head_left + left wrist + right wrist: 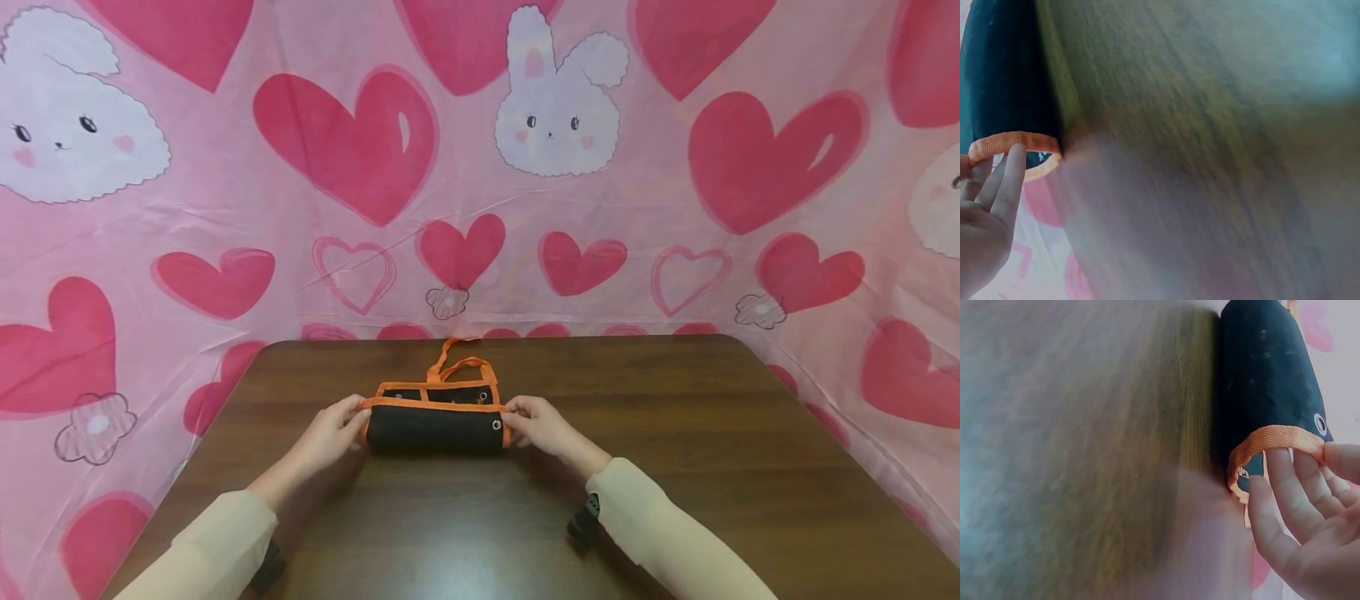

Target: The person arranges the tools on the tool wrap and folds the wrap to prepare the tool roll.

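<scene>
A black fabric tool roll (435, 429) with orange edging lies partly rolled on the table, its rolled part towards me. Behind the roll, a flat flap shows two sections divided by an orange band. My left hand (332, 431) pinches the top edge at the left end, thumb above and fingers inside the curl. At the opposite end my right hand (536, 427) holds the edge the same way, near a metal eyelet (1320, 424). In the right wrist view, orange trim (1272, 439) arches over the fingers. The roll's inside is mostly hidden.
Orange straps (457, 362) trail from the flap towards the far edge of the dark wooden table (637, 400). Pink cloth (465, 192) with hearts and rabbits hangs behind and beside it. A dark wrist device (583, 521) sits under the right sleeve.
</scene>
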{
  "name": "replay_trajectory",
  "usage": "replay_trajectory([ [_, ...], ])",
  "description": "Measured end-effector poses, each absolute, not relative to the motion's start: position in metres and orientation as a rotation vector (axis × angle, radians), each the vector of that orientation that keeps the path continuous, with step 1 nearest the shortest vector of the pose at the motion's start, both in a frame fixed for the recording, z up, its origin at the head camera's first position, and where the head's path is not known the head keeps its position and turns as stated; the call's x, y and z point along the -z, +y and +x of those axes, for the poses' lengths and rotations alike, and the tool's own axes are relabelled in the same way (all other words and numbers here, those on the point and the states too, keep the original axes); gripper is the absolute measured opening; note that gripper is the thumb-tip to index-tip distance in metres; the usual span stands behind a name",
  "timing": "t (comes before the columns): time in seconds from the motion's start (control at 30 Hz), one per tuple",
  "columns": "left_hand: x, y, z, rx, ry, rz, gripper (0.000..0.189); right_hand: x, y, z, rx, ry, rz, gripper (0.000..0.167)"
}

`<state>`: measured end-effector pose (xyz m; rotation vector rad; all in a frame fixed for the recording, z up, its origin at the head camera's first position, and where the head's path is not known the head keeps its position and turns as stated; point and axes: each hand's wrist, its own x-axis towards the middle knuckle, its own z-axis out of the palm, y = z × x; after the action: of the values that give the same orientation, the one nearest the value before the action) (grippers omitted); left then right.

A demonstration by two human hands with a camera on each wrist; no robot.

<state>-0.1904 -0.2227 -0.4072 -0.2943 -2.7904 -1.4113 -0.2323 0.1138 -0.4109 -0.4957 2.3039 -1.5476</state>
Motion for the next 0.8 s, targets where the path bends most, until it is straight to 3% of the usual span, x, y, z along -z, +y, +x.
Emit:
replay_trajectory([
  [0.27,0.408,-0.216,-0.196,1.486,-2.735,-0.157,0.022,0.42,0.105,-0.244,1.678,2.259,-0.38,0.013],
  [0.47,0.407,-0.215,-0.197,1.472,-2.729,-0.133,0.014,0.421,0.104,-0.247,1.656,2.273,-0.364,0.008],
  [0.8,0.404,-0.226,-0.195,1.376,-2.896,-0.261,0.045,0.417,0.109,-0.249,1.485,2.249,-0.496,0.034],
])
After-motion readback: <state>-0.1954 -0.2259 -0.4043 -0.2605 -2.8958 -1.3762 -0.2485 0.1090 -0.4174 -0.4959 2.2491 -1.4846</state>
